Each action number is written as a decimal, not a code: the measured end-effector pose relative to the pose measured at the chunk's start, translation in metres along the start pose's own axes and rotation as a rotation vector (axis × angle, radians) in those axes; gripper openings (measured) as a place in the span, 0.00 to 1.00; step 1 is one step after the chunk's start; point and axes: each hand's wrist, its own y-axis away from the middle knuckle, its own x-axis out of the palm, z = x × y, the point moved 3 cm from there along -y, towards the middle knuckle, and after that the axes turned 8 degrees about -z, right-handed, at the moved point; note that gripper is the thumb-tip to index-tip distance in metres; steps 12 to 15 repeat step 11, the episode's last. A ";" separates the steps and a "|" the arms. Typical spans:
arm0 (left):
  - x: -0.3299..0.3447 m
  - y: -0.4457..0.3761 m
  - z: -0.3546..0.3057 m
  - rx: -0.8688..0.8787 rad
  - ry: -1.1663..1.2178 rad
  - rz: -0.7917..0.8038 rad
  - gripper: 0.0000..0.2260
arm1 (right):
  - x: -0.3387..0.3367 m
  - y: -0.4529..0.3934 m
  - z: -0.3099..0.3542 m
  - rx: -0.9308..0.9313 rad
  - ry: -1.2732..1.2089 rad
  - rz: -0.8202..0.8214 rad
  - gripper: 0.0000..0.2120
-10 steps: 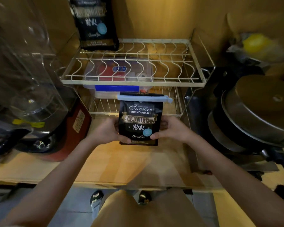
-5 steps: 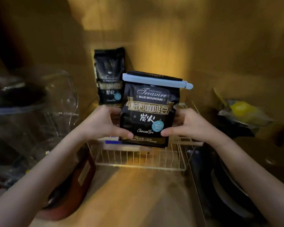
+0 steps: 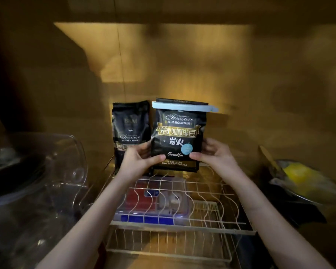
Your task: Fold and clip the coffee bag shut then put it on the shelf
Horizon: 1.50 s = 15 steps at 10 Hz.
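Coffee bag [image 3: 177,136] upright, clip [image 3: 183,108] across folded top, pinched low at both sides by left hand [image 3: 139,159] and right hand [image 3: 214,153], steadying it above wire shelf [image 3: 202,193] beside second bag [image 3: 130,131].

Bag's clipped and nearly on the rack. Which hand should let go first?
Left, probably. The left hand sits wedged between the clipped coffee bag and the second bag behind it. The right hand has open space around it and can steady the bag on the wire rack.
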 end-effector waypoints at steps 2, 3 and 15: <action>0.015 -0.012 0.043 -0.021 -0.135 -0.114 0.18 | 0.024 -0.023 -0.045 0.113 -0.035 -0.042 0.24; 0.016 -0.016 0.060 0.025 -0.337 -0.180 0.22 | 0.034 -0.024 -0.066 0.178 0.040 -0.049 0.31; 0.032 -0.027 0.007 0.325 -0.799 -0.131 0.22 | 0.022 -0.013 0.005 0.007 0.303 -0.129 0.26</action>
